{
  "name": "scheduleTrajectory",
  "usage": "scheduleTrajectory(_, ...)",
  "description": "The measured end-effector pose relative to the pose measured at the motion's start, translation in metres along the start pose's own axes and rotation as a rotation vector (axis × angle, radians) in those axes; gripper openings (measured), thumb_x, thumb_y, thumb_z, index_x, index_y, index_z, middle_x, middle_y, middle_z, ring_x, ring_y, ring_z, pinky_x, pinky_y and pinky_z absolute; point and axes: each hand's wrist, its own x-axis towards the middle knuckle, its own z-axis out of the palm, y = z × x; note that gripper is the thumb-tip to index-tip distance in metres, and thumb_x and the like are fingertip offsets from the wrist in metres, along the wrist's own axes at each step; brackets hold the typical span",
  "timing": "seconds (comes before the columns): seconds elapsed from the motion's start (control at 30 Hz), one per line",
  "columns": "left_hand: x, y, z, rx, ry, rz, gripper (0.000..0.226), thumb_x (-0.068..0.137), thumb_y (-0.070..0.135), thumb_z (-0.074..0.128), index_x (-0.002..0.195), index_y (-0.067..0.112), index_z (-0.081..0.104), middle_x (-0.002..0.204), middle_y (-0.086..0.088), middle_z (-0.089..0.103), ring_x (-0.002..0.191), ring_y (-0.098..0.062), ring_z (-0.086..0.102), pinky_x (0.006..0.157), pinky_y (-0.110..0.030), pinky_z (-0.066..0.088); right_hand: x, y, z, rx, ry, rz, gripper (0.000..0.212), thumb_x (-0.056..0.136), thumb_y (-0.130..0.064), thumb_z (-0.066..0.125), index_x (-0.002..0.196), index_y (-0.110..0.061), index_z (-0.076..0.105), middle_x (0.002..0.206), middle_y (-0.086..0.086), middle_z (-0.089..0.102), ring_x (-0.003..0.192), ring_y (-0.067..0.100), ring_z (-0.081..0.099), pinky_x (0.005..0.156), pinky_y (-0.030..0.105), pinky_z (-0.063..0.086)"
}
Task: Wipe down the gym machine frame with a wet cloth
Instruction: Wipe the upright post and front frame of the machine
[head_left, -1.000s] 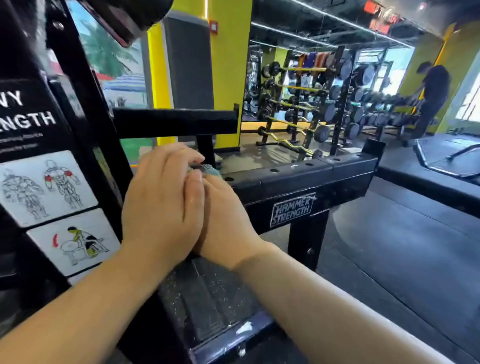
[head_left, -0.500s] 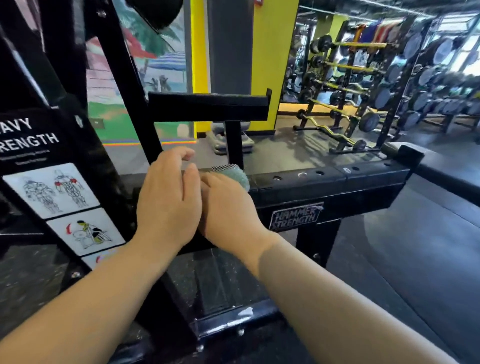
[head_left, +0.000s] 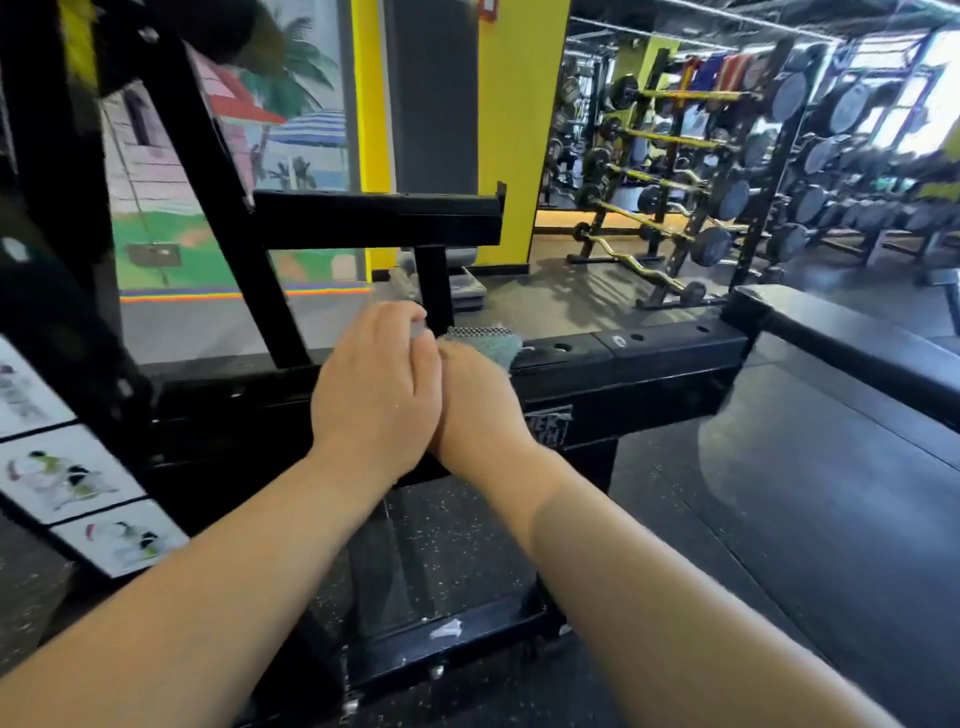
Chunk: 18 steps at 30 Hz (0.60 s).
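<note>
Two bare hands worked side by side at the centre of the frame. The right hand (head_left: 480, 410) held a teal-grey cloth (head_left: 485, 340) down on top of the gym machine's black horizontal beam (head_left: 670, 358), the cloth poking out beyond its fingers. The left hand (head_left: 376, 395) pressed against the right, fingers bent, and blur hid whether they too gripped the cloth. The risk appeared to lie in the adjustment holes (head_left: 562, 346) just right of the cloth and the upright post (head_left: 434, 291) just behind the hands: a hurried stroke could snag the fabric or rap knuckles, and drips could slick the speckled rubber floor (head_left: 457, 530) below. An exercise placard (head_left: 62, 480) showed at lower left. A yellow pillar (head_left: 519, 130), a painted beach mural (head_left: 301, 130) and a barbell rack (head_left: 670, 140) filled the gym behind.
</note>
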Motion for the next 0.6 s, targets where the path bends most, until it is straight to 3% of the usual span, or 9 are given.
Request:
scheduleTrajectory(0.13,0.001,0.014,0.02,0.018,-0.09,0.056,0.054,0.09,0.04,0.022,0.12,0.01,0.056,0.117,-0.006,0.058,0.109,-0.024,0.052,0.089,-0.033,0.037,-0.016,0.045,-0.01,0.088,0.028,-0.123,0.032,0.088,-0.009,0.056,0.119,-0.007,0.06,0.121,0.006,0.062,0.108,0.023,0.058,0.08,0.024,0.041)
scheduleTrajectory(0.23,0.0,0.02,0.038,0.146,-0.19,0.15,0.067,0.087,0.047,0.011,0.118,0.012,0.059,0.11,-0.004,0.062,0.102,-0.025,0.056,0.085,-0.037,0.042,-0.029,0.118,-0.021,0.027,0.023,0.107,0.033,0.097,-0.029,0.049,0.122,-0.011,0.06,0.122,0.005,0.061,0.11,0.026,0.057,0.088,0.035,0.045)
scheduleTrajectory(0.3,0.0,0.022,0.045,0.238,-0.216,0.192,0.066,0.088,0.045,0.013,0.114,0.011,0.063,0.107,-0.005,0.064,0.096,-0.027,0.057,0.083,-0.038,0.044,-0.034,0.158,-0.029,-0.055,-0.039,0.304,0.037,0.099,-0.036,0.042,0.118,-0.009,0.06,0.114,0.008,0.062,0.107,0.028,0.056,0.085,0.037,0.044)
scheduleTrajectory(0.4,0.003,0.029,0.05,0.273,-0.223,0.19,0.065,0.088,0.042,0.013,0.115,0.009,0.062,0.106,-0.007,0.063,0.094,-0.028,0.057,0.078,-0.036,0.043,-0.027,0.15,-0.028,-0.024,0.08,0.448,0.037,0.1,-0.036,0.039,0.105,-0.008,0.062,0.102,0.009,0.064,0.095,0.027,0.059,0.072,0.032,0.04)
scheduleTrajectory(0.47,0.006,0.032,0.052,0.284,-0.193,0.156,0.063,0.087,0.041,0.012,0.113,0.009,0.059,0.104,-0.008,0.061,0.093,-0.028,0.055,0.072,-0.035,0.039,-0.023,0.112,-0.016,0.063,0.137,0.387,0.034,0.1,-0.035,0.04,0.106,-0.01,0.063,0.101,0.006,0.066,0.091,0.023,0.061,0.072,0.031,0.042)
scheduleTrajectory(0.6,0.009,0.034,0.057,0.309,-0.122,0.132,0.06,0.081,0.041,0.011,0.099,0.009,0.059,0.092,-0.01,0.061,0.083,-0.031,0.055,0.064,-0.035,0.037,-0.032,0.096,-0.007,0.212,0.143,0.115,0.035,0.098,-0.033,0.047,0.124,-0.014,0.059,0.12,0.001,0.063,0.109,0.018,0.056,0.084,0.029,0.042)
